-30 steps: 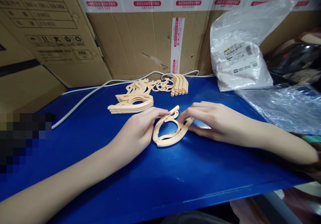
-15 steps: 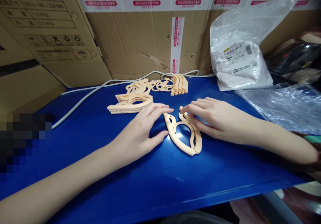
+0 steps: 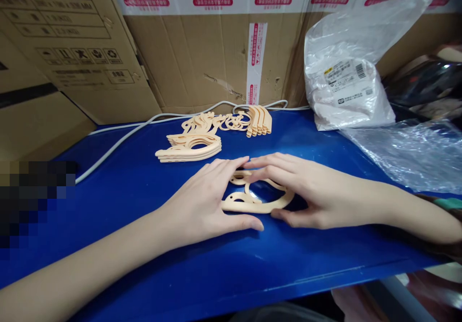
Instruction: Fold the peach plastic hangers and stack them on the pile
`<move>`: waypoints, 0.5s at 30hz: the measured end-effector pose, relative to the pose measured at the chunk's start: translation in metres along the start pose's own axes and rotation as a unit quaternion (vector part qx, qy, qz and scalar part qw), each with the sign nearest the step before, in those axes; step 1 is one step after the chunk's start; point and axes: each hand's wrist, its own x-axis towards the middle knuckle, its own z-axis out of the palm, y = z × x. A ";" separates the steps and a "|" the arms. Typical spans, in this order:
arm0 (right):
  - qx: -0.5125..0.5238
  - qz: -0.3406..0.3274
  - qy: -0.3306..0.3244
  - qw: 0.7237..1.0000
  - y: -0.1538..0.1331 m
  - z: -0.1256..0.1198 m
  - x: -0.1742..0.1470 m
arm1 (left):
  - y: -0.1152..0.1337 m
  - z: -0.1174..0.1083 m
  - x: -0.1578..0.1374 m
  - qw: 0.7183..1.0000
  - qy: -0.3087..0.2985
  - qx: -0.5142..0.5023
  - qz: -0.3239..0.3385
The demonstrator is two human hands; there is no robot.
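A cream folding clothes hanger (image 3: 265, 208), folded up with curved arms and a round gap, lies flat on the blue table between my hands. My left hand (image 3: 212, 199) arches around its left end, fingers stretched out and apart, the thumb just in front of its near edge. My right hand (image 3: 306, 189) spans the right part, with the thumb at the near edge and the fingers over the far edge, covering some of it. Behind my left hand sits a stack of similar folded hangers (image 3: 191, 154).
Farther back are loose cream hanger parts (image 3: 200, 122) and a row of curved pieces (image 3: 260, 121). A white cable (image 3: 122, 151) runs along cardboard boxes (image 3: 202, 57). A labelled white plastic bag (image 3: 346, 91) stands at the right, beside clear plastic film (image 3: 404, 153) on the blue table (image 3: 162, 274).
The hanger has turned so its long curved arm now faces me and lies sideways. My right hand has swung its thumb to the near edge; my left hand has shifted slightly nearer me.
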 end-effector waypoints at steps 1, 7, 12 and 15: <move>-0.016 0.007 0.016 1.000 0.001 0.000 0.000 | 0.000 0.000 0.000 1.000 0.003 0.010 0.000; -0.053 0.028 0.083 0.995 0.010 -0.007 -0.001 | 0.000 -0.005 0.001 0.999 -0.005 0.038 -0.009; -0.005 0.127 0.192 0.973 0.024 -0.015 -0.001 | -0.001 -0.023 0.005 0.998 0.017 0.054 -0.022; 0.026 0.149 0.221 0.963 0.031 -0.017 0.000 | -0.006 -0.044 0.009 0.997 0.057 0.052 -0.004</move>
